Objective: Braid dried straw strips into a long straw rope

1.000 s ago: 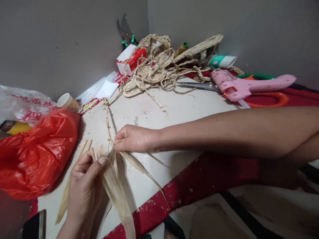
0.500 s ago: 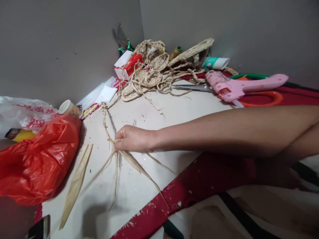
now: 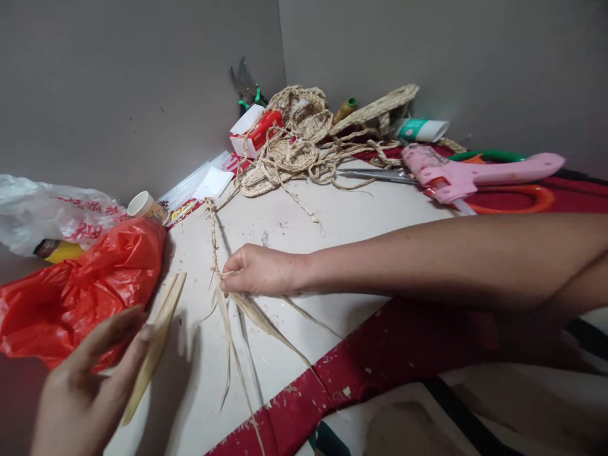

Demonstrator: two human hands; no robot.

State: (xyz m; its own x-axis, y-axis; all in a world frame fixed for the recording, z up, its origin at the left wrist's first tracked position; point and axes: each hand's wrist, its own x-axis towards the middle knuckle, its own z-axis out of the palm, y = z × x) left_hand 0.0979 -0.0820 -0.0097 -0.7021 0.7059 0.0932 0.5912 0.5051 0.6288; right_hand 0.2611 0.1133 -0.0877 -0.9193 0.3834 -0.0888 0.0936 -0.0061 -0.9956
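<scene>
My right hand [image 3: 259,269] pinches the lower end of a thin braided straw cord [image 3: 214,237]. Loose straw strands [image 3: 259,316] fan out below its fingertips toward the front edge. On the left, my left hand [image 3: 90,380] is raised with thumb and fingers apart, holding nothing. A flat, folded pale husk strip [image 3: 164,323] lies beside it on the white board, partly covered by the thumb.
A red plastic bag [image 3: 114,259] and paper cup [image 3: 146,208] sit at the left. Coiled braided rope [image 3: 289,155], a red and white box [image 3: 256,132], scissors [image 3: 380,174] and a pink glue gun [image 3: 479,170] lie along the back. Pruning shears [image 3: 247,85] lean against the wall.
My left hand has come into view at the lower left. My right hand keeps its pinch, while some hanging strands have shifted to the right. The whole view has moved slightly.
</scene>
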